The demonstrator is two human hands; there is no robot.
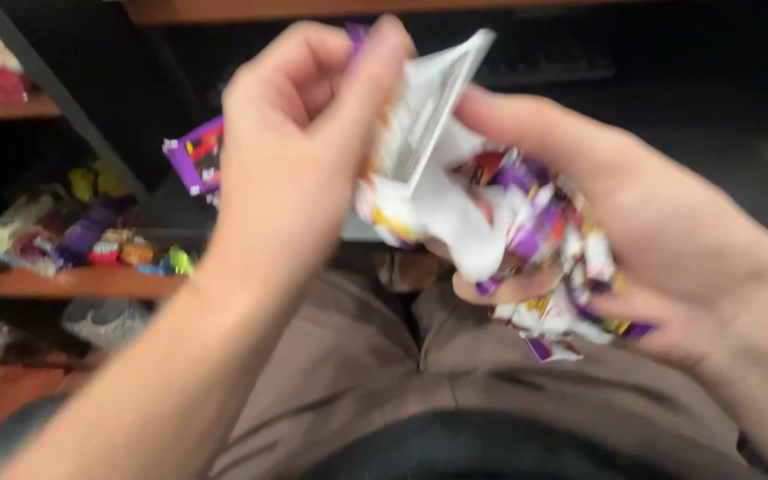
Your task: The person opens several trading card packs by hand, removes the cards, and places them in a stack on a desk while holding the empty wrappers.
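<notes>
My left hand (291,151) pinches the top edge of a white and purple wrapper (424,116) between thumb and fingers. My right hand (660,231) cradles a crumpled bundle of purple, white and yellow wrappers (535,231) in its palm, with the thumb pressed on top. Both hands are close together above my lap, and the frame is blurred. Another purple wrapper (197,156) shows just behind my left hand.
A wooden shelf (64,284) at the left carries several colourful small packets (91,236). Lower shelves hold more items. A dark keyboard (544,53) lies at the top. My brown trousers (402,373) fill the bottom of the view.
</notes>
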